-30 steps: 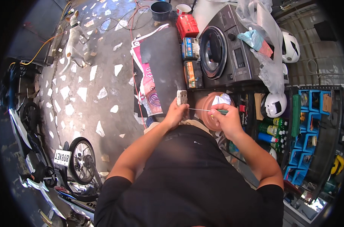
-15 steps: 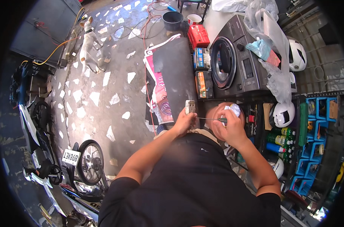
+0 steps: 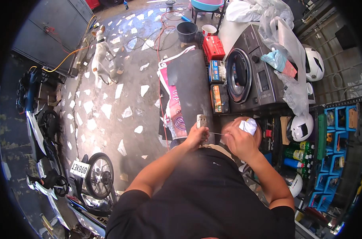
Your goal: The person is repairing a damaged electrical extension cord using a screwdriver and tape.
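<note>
My left hand [image 3: 197, 137] is closed around a grimy off-white socket outlet [image 3: 201, 120], a narrow block with dark slots that sticks up above my fingers. My right hand [image 3: 241, 142] grips a screwdriver [image 3: 216, 133]. Its thin metal shaft points left, toward the outlet's lower end beside my left fingers. Whether the tip touches the outlet cannot be made out, and my fingers cover the handle. Beneath and beyond my right hand are a round reddish-brown stool top [image 3: 257, 135] and a crumpled white wrapper or cloth [image 3: 248, 126] on it.
Ahead lies a dark mat [image 3: 191, 83] over a pink banner. Boxed batteries [image 3: 217, 71] stand beside a grey front-loading washer [image 3: 264, 79]. On the right are helmets [image 3: 301, 126], bottles and blue bins [image 3: 335, 139]. A motorcycle [image 3: 97, 175] stands left, and a white dog [image 3: 100, 55] farther off.
The whole view has shifted, so the surroundings sit lower and slightly to the right. My right hand's fingers now cover the screwdriver's green handle, part of which showed before. Both hands keep their holds.
</note>
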`<act>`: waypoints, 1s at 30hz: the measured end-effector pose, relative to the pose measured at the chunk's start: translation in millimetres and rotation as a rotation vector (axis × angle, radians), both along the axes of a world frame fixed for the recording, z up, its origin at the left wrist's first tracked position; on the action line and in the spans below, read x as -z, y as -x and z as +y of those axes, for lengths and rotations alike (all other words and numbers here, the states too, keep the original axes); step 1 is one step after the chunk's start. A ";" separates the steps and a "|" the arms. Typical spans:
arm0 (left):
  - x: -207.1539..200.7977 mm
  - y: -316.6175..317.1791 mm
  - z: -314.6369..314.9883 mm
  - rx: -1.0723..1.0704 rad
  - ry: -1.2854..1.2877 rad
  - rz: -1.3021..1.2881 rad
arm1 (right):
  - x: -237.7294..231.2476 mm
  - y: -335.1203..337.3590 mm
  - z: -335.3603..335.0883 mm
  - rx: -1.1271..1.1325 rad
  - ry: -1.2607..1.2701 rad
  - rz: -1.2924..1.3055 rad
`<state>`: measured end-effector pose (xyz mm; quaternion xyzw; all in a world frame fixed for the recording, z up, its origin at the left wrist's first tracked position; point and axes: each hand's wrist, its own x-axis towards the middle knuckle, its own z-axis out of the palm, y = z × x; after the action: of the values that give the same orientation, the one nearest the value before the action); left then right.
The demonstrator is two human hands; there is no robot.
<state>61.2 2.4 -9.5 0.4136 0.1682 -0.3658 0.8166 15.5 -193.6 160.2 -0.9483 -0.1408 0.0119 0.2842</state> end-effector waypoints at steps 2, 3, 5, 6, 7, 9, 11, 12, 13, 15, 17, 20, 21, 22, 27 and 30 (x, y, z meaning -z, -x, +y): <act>-0.8 -0.8 -1.1 0.004 -0.010 -0.005 | -5.2 -6.1 -0.7 -0.080 -0.062 -0.085; -2.6 -0.3 -1.7 0.019 0.006 -0.001 | -9.9 -8.8 0.0 -0.156 -0.122 -0.163; -4.7 -1.3 -0.5 0.036 0.020 0.007 | -17.7 -10.0 3.3 -0.079 -0.033 -0.113; -5.2 -2.0 -1.5 0.025 0.049 0.085 | -20.1 -7.4 3.3 0.002 0.061 -0.058; -5.1 -3.1 -2.4 0.016 0.079 0.166 | -19.2 -9.6 2.2 0.008 0.064 -0.049; -3.4 -6.8 -1.4 0.030 0.067 0.155 | -15.9 -19.1 -0.8 -0.005 0.555 0.173; -1.6 -7.1 -1.2 0.038 0.051 0.116 | -15.1 -23.9 -0.2 -0.056 0.516 0.007; -1.4 -8.6 -1.6 0.049 0.055 0.125 | -13.7 -26.9 -0.7 -0.090 0.479 -0.112; -1.4 -9.7 -1.8 0.055 0.065 0.154 | -12.5 -28.8 1.1 -0.081 0.484 -0.101; -2.4 -9.5 -2.9 0.042 0.053 0.150 | -10.2 -31.0 6.3 -0.046 0.572 -0.052; -4.9 -8.3 -5.9 0.044 0.051 0.158 | 4.2 -28.2 6.2 -0.107 0.643 -0.010; -0.7 -8.5 -2.7 0.055 0.041 0.167 | 15.5 -30.9 13.9 -0.152 0.722 0.024; -1.0 -8.0 -2.2 0.066 0.036 0.175 | 18.3 -31.9 15.3 -0.147 0.713 -0.025; -1.4 -7.5 -2.7 0.066 0.037 0.176 | 19.9 -32.4 17.0 -0.141 0.704 -0.074; -4.2 -5.0 -1.4 0.001 0.044 0.144 | 21.3 -28.8 27.1 -0.098 0.711 -0.094; -6.2 -2.7 -2.0 0.026 0.030 0.144 | 26.5 -26.5 28.5 -0.125 0.735 -0.056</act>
<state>64.0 0.4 -3.2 0.3762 0.2158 -0.4078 0.8035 42.1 -165.1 133.7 -0.9766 -0.1924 0.0529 -0.0804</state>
